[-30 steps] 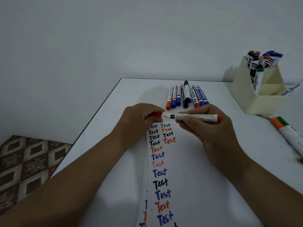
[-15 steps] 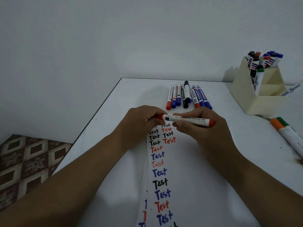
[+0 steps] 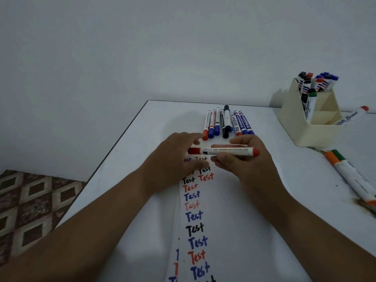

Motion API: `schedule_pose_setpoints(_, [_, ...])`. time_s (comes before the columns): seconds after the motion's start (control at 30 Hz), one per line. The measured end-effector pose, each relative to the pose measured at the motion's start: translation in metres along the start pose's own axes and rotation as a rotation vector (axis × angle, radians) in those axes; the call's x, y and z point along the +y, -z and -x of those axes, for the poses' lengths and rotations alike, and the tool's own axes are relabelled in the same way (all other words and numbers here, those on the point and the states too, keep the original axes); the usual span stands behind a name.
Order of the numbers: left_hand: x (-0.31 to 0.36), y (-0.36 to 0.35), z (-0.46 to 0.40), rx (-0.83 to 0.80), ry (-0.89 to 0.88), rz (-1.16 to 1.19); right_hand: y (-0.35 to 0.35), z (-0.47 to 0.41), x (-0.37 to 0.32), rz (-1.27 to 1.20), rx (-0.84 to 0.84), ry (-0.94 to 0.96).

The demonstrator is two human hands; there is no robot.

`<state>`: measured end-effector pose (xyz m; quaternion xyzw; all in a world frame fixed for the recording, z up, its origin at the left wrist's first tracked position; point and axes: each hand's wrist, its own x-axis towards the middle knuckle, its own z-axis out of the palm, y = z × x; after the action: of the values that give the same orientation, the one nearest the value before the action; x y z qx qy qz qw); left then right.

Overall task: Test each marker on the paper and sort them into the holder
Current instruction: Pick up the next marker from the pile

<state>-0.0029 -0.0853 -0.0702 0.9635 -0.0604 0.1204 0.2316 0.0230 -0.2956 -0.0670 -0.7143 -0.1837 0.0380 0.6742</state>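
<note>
A red whiteboard marker (image 3: 223, 151) is held level over the test paper (image 3: 203, 220), its barrel pinched between the thumb and fingers of the right hand (image 3: 246, 163), while the left hand (image 3: 177, 161) rests at the capped end with its fingers loosened and blurred, so whether the red cap (image 3: 193, 151) is fully gripped cannot be told. Beneath the hands, the paper strip is seen lined with "Test" written in red, blue and black. A cap left only half seated is judged the nearest risk: the tip could dry out, or the cap could drop off on the way to the holder. A smear could also be caused if a palm is dragged across fresh ink. Just beyond the hands, a row of untested markers (image 3: 225, 125) is laid side by side and could be scattered by a careless reach. Farther right, the cream holder (image 3: 305, 127) is shown with markers crowded into its rear compartment, where a marker could be sorted wrongly or pushed in poorly.
</note>
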Motion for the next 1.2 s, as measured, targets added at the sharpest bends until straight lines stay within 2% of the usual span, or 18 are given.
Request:
schedule_pose_setpoints(0.13, [-0.016, -0.010, -0.003, -0.165, 0.164, -0.224, 0.003, -0.002, -0.007, -0.243, 0.149, -0.049])
schedule_pose_setpoints(0.27, [-0.021, -0.012, -0.006, -0.303, 0.127, -0.382, 0.010, -0.007, -0.019, -0.244, 0.222, 0.000])
schedule_pose_setpoints(0.47, [-0.021, -0.012, -0.007, -0.342, 0.136, -0.405, 0.040, -0.025, -0.032, 0.088, 0.298, 0.085])
schedule_pose_setpoints(0.83, [-0.027, -0.016, -0.010, -0.309, 0.111, -0.429, 0.168, -0.101, -0.112, 0.683, 0.515, 0.327])
schedule_pose_setpoints(0.93, [-0.025, -0.014, -0.009, -0.321, 0.115, -0.432, 0.189, -0.115, -0.116, 0.762, 0.533, 0.322])
schedule_pose_setpoints(1.2, [-0.023, -0.012, -0.009, -0.331, 0.123, -0.437, 0.202, -0.136, -0.079, 0.943, 0.393, 0.165])
